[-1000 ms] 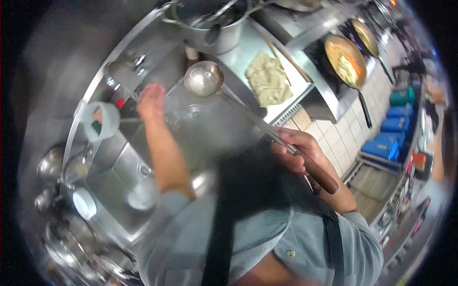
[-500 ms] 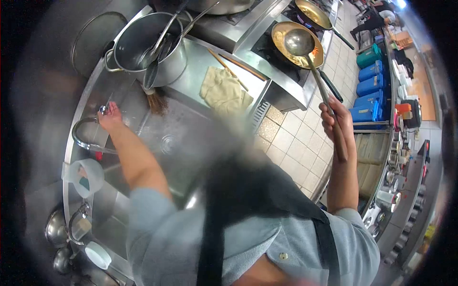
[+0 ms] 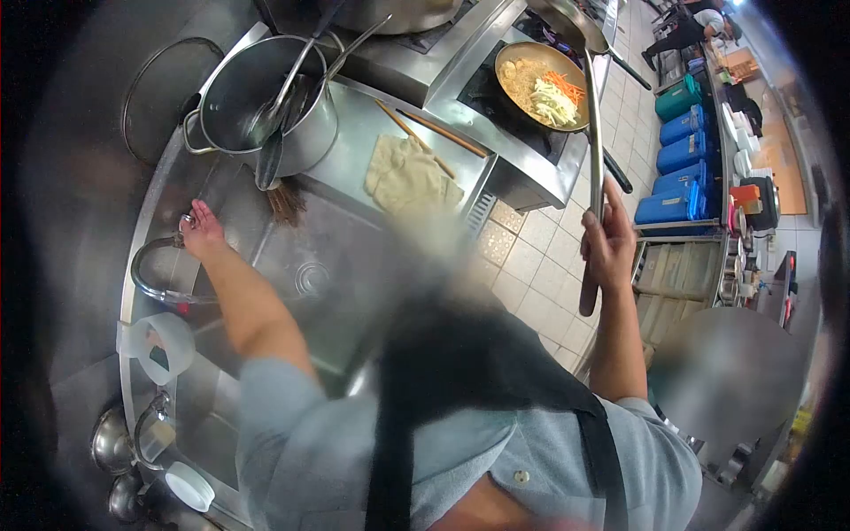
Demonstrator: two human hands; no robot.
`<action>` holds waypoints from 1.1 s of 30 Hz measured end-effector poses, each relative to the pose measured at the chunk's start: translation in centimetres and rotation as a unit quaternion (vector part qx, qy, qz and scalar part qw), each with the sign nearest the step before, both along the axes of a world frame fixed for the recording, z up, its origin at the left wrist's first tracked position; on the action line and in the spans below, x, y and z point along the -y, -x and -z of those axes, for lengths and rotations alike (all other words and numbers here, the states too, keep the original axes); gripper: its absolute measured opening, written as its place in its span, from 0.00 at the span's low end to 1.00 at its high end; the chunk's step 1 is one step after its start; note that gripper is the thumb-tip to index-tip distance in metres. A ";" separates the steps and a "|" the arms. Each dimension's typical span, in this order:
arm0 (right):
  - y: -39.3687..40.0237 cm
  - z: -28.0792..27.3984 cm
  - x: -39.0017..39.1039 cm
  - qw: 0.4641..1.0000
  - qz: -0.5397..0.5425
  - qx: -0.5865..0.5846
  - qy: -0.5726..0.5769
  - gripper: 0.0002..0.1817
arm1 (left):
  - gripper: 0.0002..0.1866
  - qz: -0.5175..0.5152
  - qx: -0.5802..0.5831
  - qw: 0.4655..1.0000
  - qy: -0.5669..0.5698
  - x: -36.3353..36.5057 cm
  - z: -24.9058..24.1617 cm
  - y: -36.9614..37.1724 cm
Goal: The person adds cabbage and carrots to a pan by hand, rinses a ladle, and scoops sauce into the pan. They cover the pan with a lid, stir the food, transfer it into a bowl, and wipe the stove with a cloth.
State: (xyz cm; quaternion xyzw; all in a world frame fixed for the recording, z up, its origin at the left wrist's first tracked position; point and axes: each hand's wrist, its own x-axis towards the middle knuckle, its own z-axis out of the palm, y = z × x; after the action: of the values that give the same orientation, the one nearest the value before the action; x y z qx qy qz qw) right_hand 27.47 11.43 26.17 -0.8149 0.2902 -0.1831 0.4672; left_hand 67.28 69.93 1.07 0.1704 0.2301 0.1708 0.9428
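Note:
My left hand (image 3: 204,232) is at the knob (image 3: 185,223) of a curved sink tap (image 3: 144,276), fingers stretched out and touching it. Whether any water runs is hard to see. My right hand (image 3: 611,248) is wrapped round the long handle of a metal ladle (image 3: 595,124). Its bowl reaches to the far stove, overlapping a second pan there. Nearer, a golden frying pan (image 3: 501,87) sits on a burner, its dark handle passing beside my right hand. Inside it lie shredded pale vegetable (image 3: 553,104), orange carrot strips (image 3: 564,86) and a light brown food.
A big pot (image 3: 310,142) with long utensils stands by the sink (image 3: 310,279). A beige cloth (image 3: 407,173) and two wooden sticks (image 3: 443,133) lie on the steel counter. Blue-lidded bins (image 3: 668,203) line the right; a person (image 3: 686,40) bends far off. A blurred grey disc (image 3: 735,372) covers the lower right.
The ladle has swung up and away, off the near pan, uncovering its food. My right hand has come lower and a little left. My left hand stays at the tap.

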 end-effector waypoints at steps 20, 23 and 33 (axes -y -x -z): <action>-13.5 -6.4 -15.5 0.905 -0.413 -0.092 0.044 0.27 | 0.46 0.033 -0.114 0.991 -0.063 0.7 -2.5 0.0; -15.5 -6.5 -16.3 0.909 -0.410 -0.066 0.046 0.26 | 0.47 0.090 -0.093 0.990 -0.048 1.5 -2.7 1.8; -16.8 -6.2 -10.5 0.873 -0.434 -0.037 -0.219 0.18 | 0.26 0.240 -0.096 0.941 -0.217 20.4 -5.4 21.2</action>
State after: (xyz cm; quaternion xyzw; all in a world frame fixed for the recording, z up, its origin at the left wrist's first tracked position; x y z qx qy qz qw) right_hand 44.22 21.88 32.34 -0.7420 -0.0429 0.1370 0.6548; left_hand 46.12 49.50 6.43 0.4364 0.2291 -0.0314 0.8695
